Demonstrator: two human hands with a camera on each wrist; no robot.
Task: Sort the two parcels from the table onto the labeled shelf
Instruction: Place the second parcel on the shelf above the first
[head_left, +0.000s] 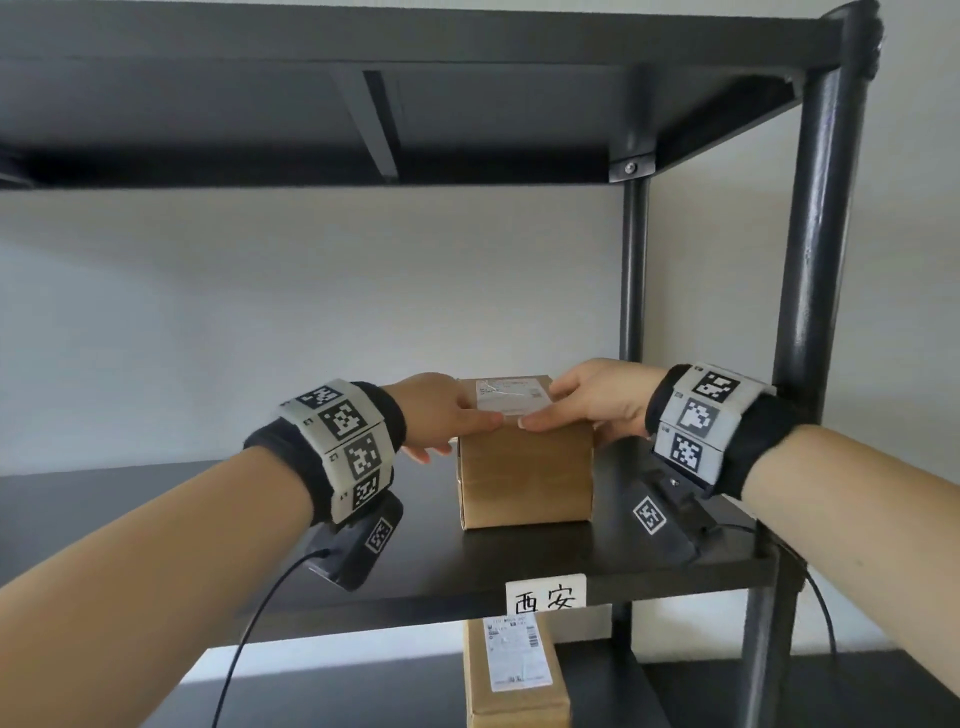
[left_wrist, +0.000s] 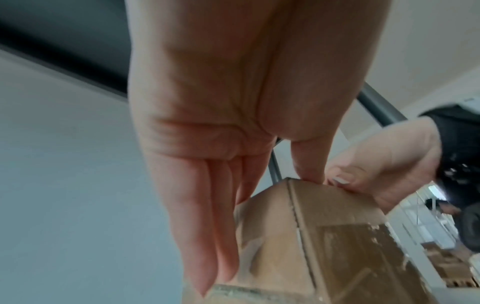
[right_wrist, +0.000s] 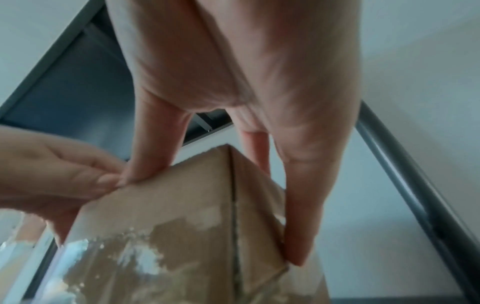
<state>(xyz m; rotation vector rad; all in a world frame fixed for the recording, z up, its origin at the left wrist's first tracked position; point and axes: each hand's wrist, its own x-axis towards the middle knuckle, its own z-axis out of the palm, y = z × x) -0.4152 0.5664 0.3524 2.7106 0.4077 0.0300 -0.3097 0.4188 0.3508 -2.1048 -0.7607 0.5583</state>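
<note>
A brown cardboard parcel (head_left: 524, 478) with a white shipping label on top stands on the black shelf board (head_left: 649, 566), above a white tag (head_left: 545, 597) with handwritten characters. My left hand (head_left: 454, 431) grips its left top corner, thumb on the top edge, fingers (left_wrist: 207, 236) flat down the left face. My right hand (head_left: 571, 410) grips the right top corner the same way, fingers (right_wrist: 296, 216) down the right face. The two thumbs almost meet on the front top edge. A second labelled parcel (head_left: 514, 675) lies on the board below.
A thick black post (head_left: 815, 312) rises just right of my right wrist, with a thinner rear post (head_left: 634, 291) behind the parcel. The upper shelf board (head_left: 311, 119) hangs well above. Bare board stretches to the left of the parcel. A pale wall is behind.
</note>
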